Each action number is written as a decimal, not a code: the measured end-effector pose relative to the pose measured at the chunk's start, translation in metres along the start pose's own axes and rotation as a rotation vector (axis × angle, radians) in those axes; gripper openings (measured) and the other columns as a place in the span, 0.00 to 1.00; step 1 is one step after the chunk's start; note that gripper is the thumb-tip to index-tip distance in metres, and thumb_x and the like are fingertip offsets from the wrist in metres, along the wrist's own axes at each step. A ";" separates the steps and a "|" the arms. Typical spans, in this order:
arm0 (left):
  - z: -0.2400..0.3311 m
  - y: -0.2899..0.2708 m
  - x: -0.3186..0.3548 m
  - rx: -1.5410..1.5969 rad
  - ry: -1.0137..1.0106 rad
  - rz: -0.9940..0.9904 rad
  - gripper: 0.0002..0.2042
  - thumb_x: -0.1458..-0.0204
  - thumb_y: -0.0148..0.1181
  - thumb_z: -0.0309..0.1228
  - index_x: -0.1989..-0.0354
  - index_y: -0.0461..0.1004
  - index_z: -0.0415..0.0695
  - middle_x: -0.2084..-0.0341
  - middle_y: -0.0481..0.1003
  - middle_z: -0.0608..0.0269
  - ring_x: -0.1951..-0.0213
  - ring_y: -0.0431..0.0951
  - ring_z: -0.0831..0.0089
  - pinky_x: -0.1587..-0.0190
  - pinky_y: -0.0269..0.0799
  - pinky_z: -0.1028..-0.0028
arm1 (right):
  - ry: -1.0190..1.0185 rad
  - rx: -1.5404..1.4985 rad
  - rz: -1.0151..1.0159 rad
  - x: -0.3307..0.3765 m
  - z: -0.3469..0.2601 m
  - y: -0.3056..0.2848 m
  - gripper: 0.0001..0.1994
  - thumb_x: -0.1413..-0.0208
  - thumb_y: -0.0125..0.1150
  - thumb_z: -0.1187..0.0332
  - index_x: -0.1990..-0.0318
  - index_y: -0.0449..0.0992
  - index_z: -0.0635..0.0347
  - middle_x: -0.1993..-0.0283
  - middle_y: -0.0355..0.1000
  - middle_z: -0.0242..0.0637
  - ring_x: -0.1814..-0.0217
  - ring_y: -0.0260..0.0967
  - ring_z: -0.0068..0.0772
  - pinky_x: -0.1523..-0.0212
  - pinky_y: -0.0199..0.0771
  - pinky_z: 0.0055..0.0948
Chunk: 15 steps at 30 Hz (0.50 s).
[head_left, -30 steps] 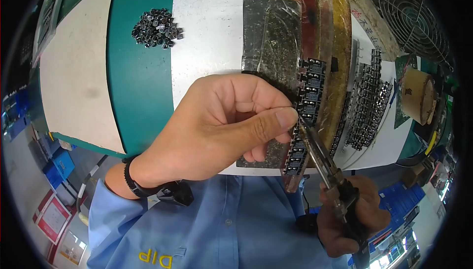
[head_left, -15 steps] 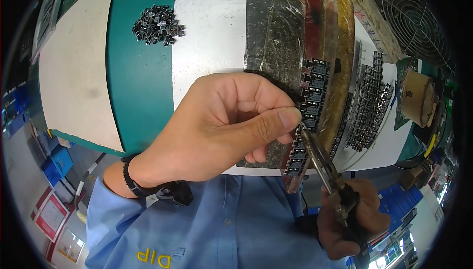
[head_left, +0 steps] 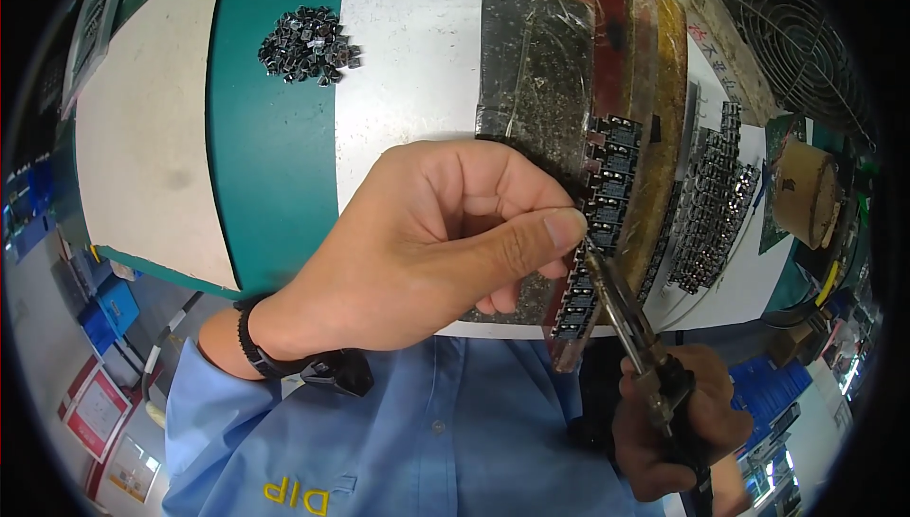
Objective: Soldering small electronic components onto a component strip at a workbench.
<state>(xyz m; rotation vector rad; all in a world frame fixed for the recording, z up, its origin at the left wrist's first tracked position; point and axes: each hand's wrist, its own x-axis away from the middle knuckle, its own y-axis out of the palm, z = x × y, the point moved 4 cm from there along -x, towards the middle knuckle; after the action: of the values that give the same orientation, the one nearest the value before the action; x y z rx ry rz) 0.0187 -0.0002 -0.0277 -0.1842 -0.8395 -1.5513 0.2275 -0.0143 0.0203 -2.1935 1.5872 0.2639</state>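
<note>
Black parts: a row point(head_left: 599, 223) set along the edge of a dark block point(head_left: 540, 72) on the counter point(head_left: 408, 34).
Left hand point(head_left: 436, 242): curled, thumb and forefinger pinched on the row's middle.
Right hand point(head_left: 668, 422): fist closed round pliers point(head_left: 626, 313), tips at the row beside the thumb.
Heap: loose black parts point(head_left: 308, 43), well apart on a green mat point(head_left: 270, 157).
</note>
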 end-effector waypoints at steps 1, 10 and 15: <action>0.000 0.000 0.000 0.002 0.004 0.002 0.06 0.48 0.56 0.28 0.69 0.70 0.37 0.79 0.74 0.63 0.84 0.67 0.84 0.82 0.62 0.86 | -0.028 0.031 -0.030 -0.001 0.000 0.000 0.26 0.52 0.56 0.49 0.61 0.59 0.66 0.80 0.68 0.50 0.77 0.68 0.40 0.75 0.73 0.28; 0.006 0.002 -0.001 0.018 -0.032 0.000 0.04 0.48 0.55 0.25 0.70 0.70 0.37 0.80 0.73 0.63 0.84 0.68 0.84 0.82 0.62 0.85 | -0.129 0.081 0.083 -0.004 -0.005 0.001 0.26 0.48 0.51 0.49 0.58 0.61 0.69 0.76 0.69 0.47 0.80 0.66 0.32 0.78 0.69 0.24; 0.001 -0.006 0.000 -0.070 0.019 0.134 0.05 0.49 0.55 0.26 0.70 0.70 0.37 0.80 0.73 0.62 0.84 0.68 0.82 0.81 0.63 0.84 | -0.161 0.079 0.026 -0.014 0.016 0.015 0.24 0.53 0.59 0.55 0.56 0.65 0.66 0.70 0.70 0.46 0.71 0.69 0.41 0.70 0.72 0.31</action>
<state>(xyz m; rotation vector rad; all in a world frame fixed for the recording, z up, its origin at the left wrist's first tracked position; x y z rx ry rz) 0.0132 0.0004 -0.0296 -0.2712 -0.7430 -1.4551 0.2107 0.0007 0.0076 -2.0392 1.5126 0.3699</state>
